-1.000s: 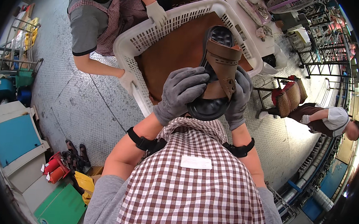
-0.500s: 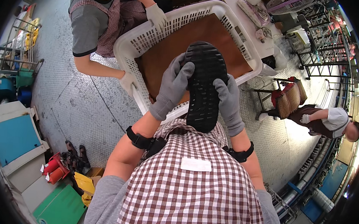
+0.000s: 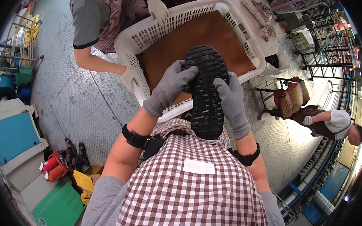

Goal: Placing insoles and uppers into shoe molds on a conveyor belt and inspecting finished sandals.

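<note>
Between my gloved hands is a black shoe sole (image 3: 206,98), its ribbed tread turned up toward me and its length running toward my body. My left hand (image 3: 175,83) grips its left edge, thumb lying on the tread. On the opposite edge my right hand (image 3: 231,100) is closed the same way, thumb pressed near the middle. The fingers beneath the sole are hidden. Just beyond, a white plastic basket (image 3: 129,47) holds a brown sheet (image 3: 173,40) lying inside it. The sole's upper part overlaps the basket in view.
A co-worker's gloved hands (image 3: 158,10) hold the basket's left and far rims. A white table (image 3: 256,28) with a fan (image 3: 293,3) adjoins it at right. Another person (image 3: 329,120) is near a chair (image 3: 291,99). Red spools (image 3: 55,167) and a green panel (image 3: 61,207) lie lower left.
The sole and both my hands have come slightly nearer my body, and the sole's tread has tilted a little. The co-worker's hands stay on the basket.
</note>
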`<state>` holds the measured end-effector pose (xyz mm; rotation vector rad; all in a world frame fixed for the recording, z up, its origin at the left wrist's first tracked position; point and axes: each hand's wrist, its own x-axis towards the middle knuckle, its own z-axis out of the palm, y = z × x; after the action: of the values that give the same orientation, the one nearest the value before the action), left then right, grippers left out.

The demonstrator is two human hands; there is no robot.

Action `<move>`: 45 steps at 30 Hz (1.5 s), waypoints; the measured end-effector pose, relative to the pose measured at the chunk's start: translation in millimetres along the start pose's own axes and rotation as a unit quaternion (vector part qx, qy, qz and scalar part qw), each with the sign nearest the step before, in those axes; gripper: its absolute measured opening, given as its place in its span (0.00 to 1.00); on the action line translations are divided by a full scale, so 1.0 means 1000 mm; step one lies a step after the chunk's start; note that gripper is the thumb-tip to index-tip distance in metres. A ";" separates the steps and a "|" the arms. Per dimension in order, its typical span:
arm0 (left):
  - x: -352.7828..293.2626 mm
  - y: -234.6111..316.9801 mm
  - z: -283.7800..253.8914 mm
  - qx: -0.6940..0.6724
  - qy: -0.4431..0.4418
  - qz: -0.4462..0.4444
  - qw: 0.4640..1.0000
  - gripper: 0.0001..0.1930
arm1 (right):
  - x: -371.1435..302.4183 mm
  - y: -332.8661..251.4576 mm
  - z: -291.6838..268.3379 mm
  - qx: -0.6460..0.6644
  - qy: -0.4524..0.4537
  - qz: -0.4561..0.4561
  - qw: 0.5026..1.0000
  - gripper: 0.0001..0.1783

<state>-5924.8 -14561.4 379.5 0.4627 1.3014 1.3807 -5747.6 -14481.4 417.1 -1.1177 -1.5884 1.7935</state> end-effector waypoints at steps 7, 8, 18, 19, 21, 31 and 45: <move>0.004 -0.008 -0.005 0.115 0.072 -0.011 0.991 0.23 | 0.002 0.000 0.012 -0.203 -0.038 -0.074 0.976 0.14; 0.006 -0.015 -0.009 0.116 0.074 -0.012 0.990 0.23 | 0.003 0.002 0.013 -0.201 -0.040 -0.074 0.976 0.14; 0.015 -0.044 -0.062 -0.185 0.007 -0.045 0.982 0.30 | 0.034 0.026 0.013 0.106 -0.023 0.106 0.988 0.12; 0.017 -0.039 -0.062 -0.236 0.018 -0.032 0.971 0.29 | 0.037 0.024 0.013 0.117 -0.019 0.108 0.987 0.12; 0.015 -0.029 -0.062 -0.294 0.057 -0.039 0.953 0.28 | 0.044 0.028 0.013 0.132 -0.014 0.112 0.985 0.12; -0.004 -0.016 -0.049 0.294 0.070 0.135 0.944 0.31 | 0.066 0.040 0.021 0.150 -0.019 0.167 0.974 0.11; 0.020 -0.030 -0.043 0.408 0.039 0.108 0.906 0.23 | 0.074 0.074 0.016 0.174 -0.013 0.202 0.964 0.12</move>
<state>-5953.9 -14569.7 332.5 1.1527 1.9229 0.9703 -5789.6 -14445.6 326.4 -1.3115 -1.0456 2.2469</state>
